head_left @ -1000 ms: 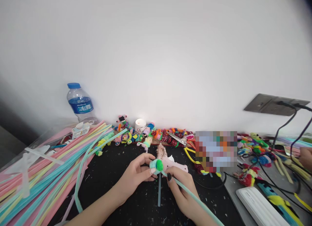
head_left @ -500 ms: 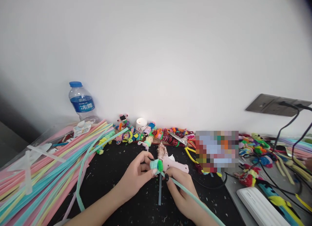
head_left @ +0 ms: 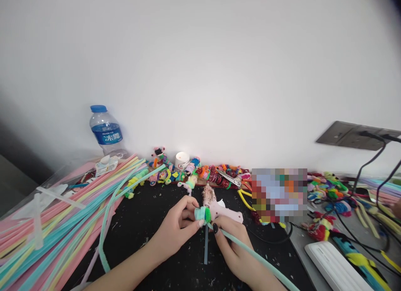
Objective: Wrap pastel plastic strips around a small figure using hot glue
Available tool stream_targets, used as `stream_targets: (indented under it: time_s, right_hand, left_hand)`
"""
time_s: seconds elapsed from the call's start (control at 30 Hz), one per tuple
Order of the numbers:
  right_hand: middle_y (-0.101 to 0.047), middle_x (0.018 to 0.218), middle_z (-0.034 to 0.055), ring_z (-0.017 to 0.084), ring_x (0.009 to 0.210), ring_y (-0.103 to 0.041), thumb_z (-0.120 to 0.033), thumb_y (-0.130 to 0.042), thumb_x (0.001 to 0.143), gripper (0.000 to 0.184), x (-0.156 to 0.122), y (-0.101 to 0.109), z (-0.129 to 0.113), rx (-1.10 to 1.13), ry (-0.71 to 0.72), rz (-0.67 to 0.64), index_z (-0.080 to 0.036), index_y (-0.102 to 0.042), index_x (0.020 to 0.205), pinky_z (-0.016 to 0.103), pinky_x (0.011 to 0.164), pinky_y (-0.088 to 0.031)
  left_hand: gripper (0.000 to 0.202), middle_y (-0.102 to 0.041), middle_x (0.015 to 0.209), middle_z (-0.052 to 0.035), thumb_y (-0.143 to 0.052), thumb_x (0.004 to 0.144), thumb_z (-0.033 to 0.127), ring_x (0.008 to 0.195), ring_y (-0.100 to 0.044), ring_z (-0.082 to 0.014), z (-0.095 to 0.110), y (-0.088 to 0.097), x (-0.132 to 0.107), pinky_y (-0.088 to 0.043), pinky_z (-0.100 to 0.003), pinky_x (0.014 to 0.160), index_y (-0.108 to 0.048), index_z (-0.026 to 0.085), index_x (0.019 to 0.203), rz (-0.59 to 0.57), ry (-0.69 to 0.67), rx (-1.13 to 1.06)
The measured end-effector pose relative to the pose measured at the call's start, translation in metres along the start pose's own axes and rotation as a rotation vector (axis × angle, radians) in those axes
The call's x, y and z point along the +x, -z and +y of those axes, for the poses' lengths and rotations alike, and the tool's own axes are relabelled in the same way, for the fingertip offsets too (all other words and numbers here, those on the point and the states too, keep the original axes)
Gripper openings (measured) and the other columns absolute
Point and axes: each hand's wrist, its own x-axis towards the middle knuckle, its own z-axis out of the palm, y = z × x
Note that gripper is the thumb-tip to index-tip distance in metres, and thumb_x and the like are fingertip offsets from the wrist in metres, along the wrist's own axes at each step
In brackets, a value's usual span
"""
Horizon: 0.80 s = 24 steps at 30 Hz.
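Left hand [head_left: 176,225] pinches the coil [head_left: 199,214], turned more side-on than before, right hand [head_left: 233,245] pinches the mint strip [head_left: 257,256], bottle label [head_left: 108,134] showing white characters

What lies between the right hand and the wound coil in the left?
In the head view, a short stretch of the pale green strand runs from the right hand to the coil.

A black work surface [head_left: 138,218], dotted with tiny scraps [head_left: 266,256], carries a pink glue gun [head_left: 226,213] and black cord [head_left: 275,242].
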Motion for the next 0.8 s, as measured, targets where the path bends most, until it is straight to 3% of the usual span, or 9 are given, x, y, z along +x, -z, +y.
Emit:
stream_targets:
  time_s: [0.4, 0.8]
  right_hand:
    - [-0.058, 0.073, 0.0035, 0.015, 0.065, -0.052, -0.016, -0.038, 0.09, 0.019, -0.0005, 0.0009, -0.0004, 0.044, -0.001, -0.01, -0.018, -0.055, 0.082, 0.025, 0.061, -0.039]
    - [-0.053, 0.066, 0.001, 0.015, 0.062, -0.05, -0.015, -0.039, 0.089, 0.019, -0.0017, -0.0005, 0.0006, 0.04, -0.009, 0.036, -0.02, -0.055, 0.079, 0.025, 0.063, -0.042]
  left_hand:
    - [0.017, -0.051, 0.085, 0.0004, -0.062, 0.077, 0.021, 0.074, -0.054, -0.0136, -0.0022, 0.0007, 0.0023, -0.042, -0.023, 0.065, -0.05, 0.021, 0.09, 0.004, -0.011, 0.0]
    - [0.026, -0.056, 0.091, -0.0003, -0.068, 0.072, 0.02, 0.082, -0.058, -0.0157, -0.0054, 0.0026, 0.004, -0.046, -0.025, 0.073, -0.055, 0.021, 0.095, -0.046, 0.011, -0.05]
